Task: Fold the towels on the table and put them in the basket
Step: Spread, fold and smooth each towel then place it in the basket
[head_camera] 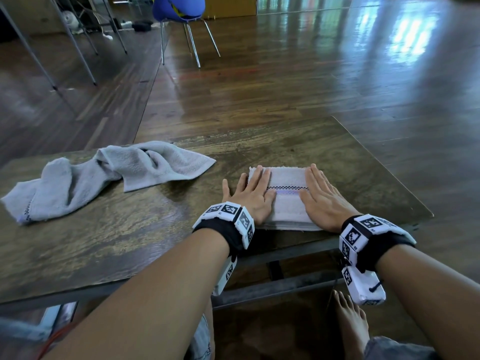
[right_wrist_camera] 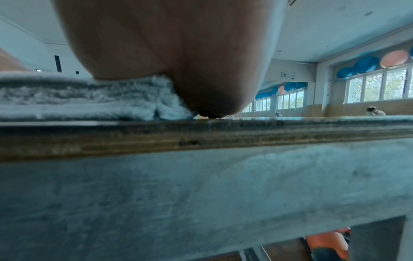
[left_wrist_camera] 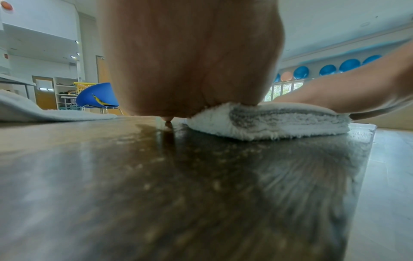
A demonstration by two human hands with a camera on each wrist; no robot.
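My bare foot point(head_camera: 352, 320) shows below the near edge of the surface point(head_camera: 124, 245), on the floor. Wrist bands with black-and-white markers sit on both my forearms, over that near edge.

My left hand point(head_camera: 253, 197) lies flat on the left part of the folded towel point(head_camera: 287, 201), fingers point(head_camera: 257, 178) straight, slightly spread and pointing away from me, the thumb off to the left over the bare surface. My right hand point(head_camera: 324, 201) lies flat on the right part of the same towel, fingers straight and close together. Neither hand curls round anything; both press down with open palms.

The folded towel is a white rectangle of several layers, near the front right of the surface, close to its near edge. A thin black checked stripe with a faint purple band runs across it between my hands. The left wrist view shows the stacked layers point(left_wrist_camera: 268, 121) from the side, with my palm point(left_wrist_camera: 190, 58) on the top layer. The right wrist view shows the same stack point(right_wrist_camera: 89, 98) under my palm point(right_wrist_camera: 178, 53), right at the surface edge.

Further left, well apart from the folded one, a second towel point(head_camera: 104, 178) lies crumpled and unfolded on the surface.

Beyond the surface, on the wooden floor, stands a blue chair point(head_camera: 181, 11) with metal legs. I cannot make out a basket for sure.
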